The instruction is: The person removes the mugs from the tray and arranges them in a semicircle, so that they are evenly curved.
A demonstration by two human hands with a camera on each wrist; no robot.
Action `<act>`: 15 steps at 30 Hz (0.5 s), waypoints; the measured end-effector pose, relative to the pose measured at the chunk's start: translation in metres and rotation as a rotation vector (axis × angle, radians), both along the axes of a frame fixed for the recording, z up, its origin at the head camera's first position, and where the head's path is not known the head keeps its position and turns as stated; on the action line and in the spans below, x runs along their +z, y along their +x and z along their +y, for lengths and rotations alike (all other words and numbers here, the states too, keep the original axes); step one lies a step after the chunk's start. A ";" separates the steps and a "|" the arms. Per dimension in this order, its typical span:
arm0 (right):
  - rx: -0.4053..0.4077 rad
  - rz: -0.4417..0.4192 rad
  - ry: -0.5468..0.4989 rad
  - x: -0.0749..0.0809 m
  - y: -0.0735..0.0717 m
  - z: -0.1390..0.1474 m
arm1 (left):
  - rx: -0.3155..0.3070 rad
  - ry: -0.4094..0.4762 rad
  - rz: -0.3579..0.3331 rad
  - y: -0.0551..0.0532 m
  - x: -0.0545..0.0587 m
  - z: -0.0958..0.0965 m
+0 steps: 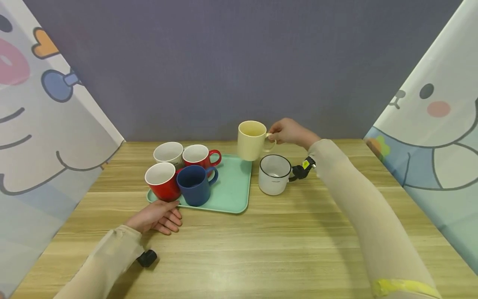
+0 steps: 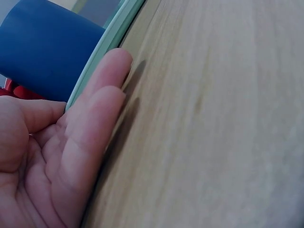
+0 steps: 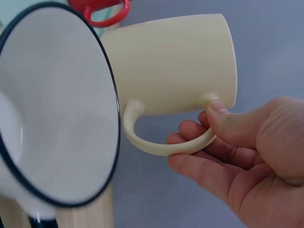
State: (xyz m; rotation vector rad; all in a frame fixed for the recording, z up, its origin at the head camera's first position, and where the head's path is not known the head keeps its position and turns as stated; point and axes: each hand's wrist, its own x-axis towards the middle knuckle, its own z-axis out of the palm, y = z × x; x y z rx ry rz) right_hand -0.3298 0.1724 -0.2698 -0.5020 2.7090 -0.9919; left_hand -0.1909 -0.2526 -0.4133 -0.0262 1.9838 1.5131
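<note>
Pinching the cream mug [image 1: 248,144] by its handle, the right hand [image 1: 290,132] has thumb and fingers clamped on the loop; the mug is upright at the green tray's far right corner [image 1: 233,187]. Its weight hangs to one side of that grip, so the thumb should press firmly near the upper root to stop it tipping, and any lowering should be slow and level, clear of the white enamel mug [image 1: 270,180] on the desk [image 1: 242,257]. The left hand [image 1: 158,216], fingers extended and gripping nothing, has its thumb at the tray's near rim; light contact there could steady it. Beyond sit the blue mug [image 1: 195,189], front red mug [image 1: 167,189], rear red mug [image 1: 196,155] and pale mug [image 1: 169,153]. The right wrist view shows the thumb's placement closely but hides the cream mug's base behind the enamel rim; the head view shows that base, though whether it touches the tray I cannot tell
</note>
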 end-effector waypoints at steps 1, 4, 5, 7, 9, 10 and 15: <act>-0.011 -0.003 -0.006 0.001 0.000 0.003 | 0.001 -0.001 0.001 0.000 0.000 0.000; -0.033 -0.007 -0.019 0.001 0.001 0.013 | 0.001 -0.001 0.006 0.000 0.001 0.001; -0.041 -0.008 -0.020 0.000 0.001 0.017 | 0.004 -0.001 0.005 0.000 0.001 0.000; -0.052 -0.013 -0.027 -0.001 0.001 0.023 | 0.006 -0.003 0.004 0.000 0.000 0.000; -0.059 -0.016 -0.029 -0.003 0.002 0.030 | 0.009 -0.005 0.002 0.000 0.000 -0.001; -0.061 -0.019 -0.031 -0.004 0.002 0.034 | 0.011 -0.007 0.001 0.000 0.000 -0.001; -0.081 -0.015 -0.037 -0.007 0.007 0.052 | 0.005 -0.004 0.005 0.000 -0.002 -0.001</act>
